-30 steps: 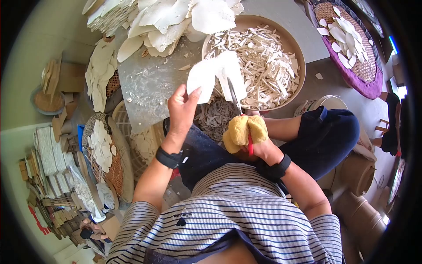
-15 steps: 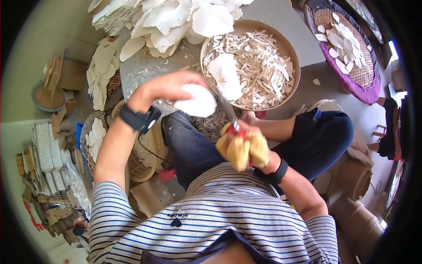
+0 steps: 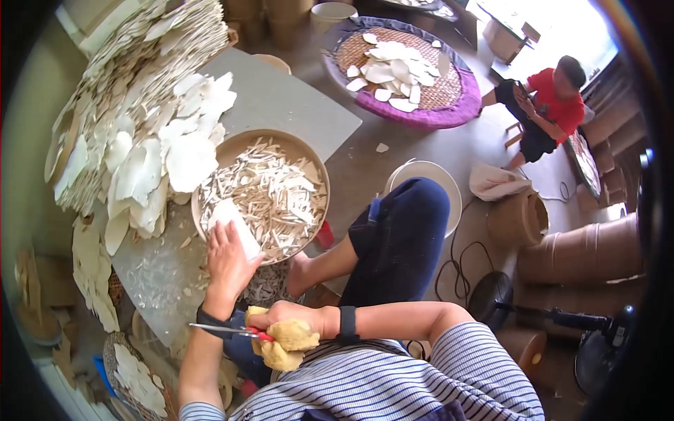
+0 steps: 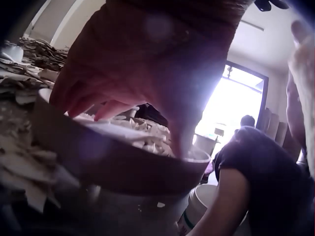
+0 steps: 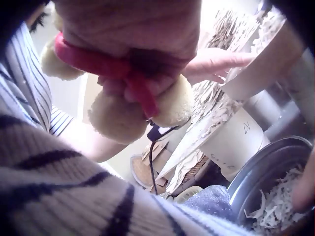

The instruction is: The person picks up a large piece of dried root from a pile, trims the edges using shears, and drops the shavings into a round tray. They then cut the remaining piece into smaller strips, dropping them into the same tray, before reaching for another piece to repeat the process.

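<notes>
Right hand (image 3: 303, 314) clamped round scissors (image 3: 219, 328), left hand (image 3: 230, 263) spread over a white piece (image 3: 242, 233) at near-left of the tray (image 3: 326, 184); best keep them clear of left arm (image 3: 201, 368).

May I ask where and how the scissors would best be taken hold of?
Probably by the red handles of the scissors, coming from the person's right, where the right hand grips them: thick yellow padding sits there, while the slim metal blades point left, towards the left forearm, so I would avoid that side.
</notes>
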Demonstrator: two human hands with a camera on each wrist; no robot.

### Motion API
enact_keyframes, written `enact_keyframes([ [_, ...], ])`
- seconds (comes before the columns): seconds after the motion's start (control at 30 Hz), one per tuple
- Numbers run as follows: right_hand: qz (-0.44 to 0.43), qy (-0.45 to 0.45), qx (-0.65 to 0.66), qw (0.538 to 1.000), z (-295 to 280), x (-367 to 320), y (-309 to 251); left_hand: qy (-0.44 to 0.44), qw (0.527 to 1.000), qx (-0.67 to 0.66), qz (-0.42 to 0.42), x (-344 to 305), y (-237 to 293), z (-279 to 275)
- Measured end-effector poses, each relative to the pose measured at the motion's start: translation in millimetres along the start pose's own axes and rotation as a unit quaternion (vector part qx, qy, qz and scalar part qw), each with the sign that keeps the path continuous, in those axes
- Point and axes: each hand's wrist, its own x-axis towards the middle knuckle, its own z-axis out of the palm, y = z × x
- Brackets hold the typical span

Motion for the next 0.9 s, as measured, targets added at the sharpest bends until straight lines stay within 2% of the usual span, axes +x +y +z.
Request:
enact_keyframes([
  [0.13, 0.033, -0.003, -0.034, 0.999, -1.9, -3.0, 1.6, 0.03, 0.999, -0.039, 0.0, 4.3, -12.6, -13.8],
  [0.23, 0.027, 0.011, -0.062, 0.998, -3.1, -6.1, 7.6, 0.092, 0.979, -0.162, -0.082, 4.7, -35.8, -46.4],
  [0.27, 0.016, 0.01, -0.064, 0.998, -4.1, -5.9, 8.8, 0.217, 0.955, -0.195, -0.055, 5.5, -57.4, -32.9],
  [0.3, 0.053, 0.009, -0.085, 0.995, -10.0, -5.5, 0.0, 0.181, 0.895, -0.379, -0.147, -0.6, -67.1, -35.2],
  [0.33, 0.086, 0.02, -0.068, 0.994, -6.3, -5.8, 12.4, 0.153, 0.791, -0.543, -0.239, -9.8, -78.3, -38.7],
  [0.37, 0.1, 0.043, -0.03, 0.994, -5.4, -9.2, 22.2, 0.15, 0.699, -0.651, -0.256, -19.8, -82.3, -38.6],
  [0.4, 0.116, 0.077, 0.105, 0.985, -3.4, -12.9, 39.1, 0.156, 0.592, -0.746, -0.261, -29.1, -82.3, -34.2],
  [0.43, 0.126, 0.099, 0.334, 0.929, -3.3, -17.4, 59.4, 0.14, 0.535, -0.785, -0.278, -39.8, -85.5, -25.6],
  [0.47, 0.127, 0.109, 0.552, 0.817, -6.9, -21.4, 85.2, 0.122, 0.473, -0.824, -0.287, -51.9, -84.4, -19.3],
  [0.53, 0.144, 0.092, 0.745, 0.645, -11.2, -16.6, 111.7, 0.105, 0.464, -0.831, -0.288, -68.7, -67.4, -17.9],
  [0.57, 0.135, 0.112, 0.557, 0.812, -7.9, -22.1, 110.5, 0.11, 0.466, -0.831, -0.282, -75.1, -60.6, -15.8],
  [0.63, 0.178, 0.069, 0.259, 0.947, -14.9, -22.7, 100.8, 0.113, 0.457, -0.839, -0.273, -85.5, -48.5, -8.0],
  [0.67, 0.194, 0.043, 0.107, 0.974, -18.5, -22.8, 96.2, 0.125, 0.464, -0.831, -0.279, -88.1, -41.6, -6.1],
  [0.7, 0.189, 0.05, 0.064, 0.979, -10.8, -29.0, 126.6, 0.136, 0.472, -0.823, -0.285, -89.9, -34.5, -5.5],
  [0.73, 0.193, 0.074, 0.252, 0.946, -7.1, -28.2, 133.8, 0.147, 0.479, -0.815, -0.291, -91.8, -28.6, -4.2],
  [0.77, 0.189, 0.109, 0.463, 0.859, -3.4, -27.4, 140.9, 0.152, 0.489, -0.811, -0.281, -93.9, -25.0, -0.8],
  [0.8, 0.185, 0.139, 0.618, 0.751, 0.3, -26.6, 147.9, 0.165, 0.514, -0.797, -0.272, -95.5, -20.7, 1.9],
  [0.83, 0.226, 0.142, 0.392, 0.881, -1.6, -18.6, 122.2, 0.177, 0.539, -0.781, -0.262, -96.9, -16.2, 4.5],
  [0.9, 0.185, 0.123, 0.367, 0.903, -1.5, -17.2, 117.4, 0.185, 0.598, -0.743, -0.237, -100.6, -12.1, 10.9],
])
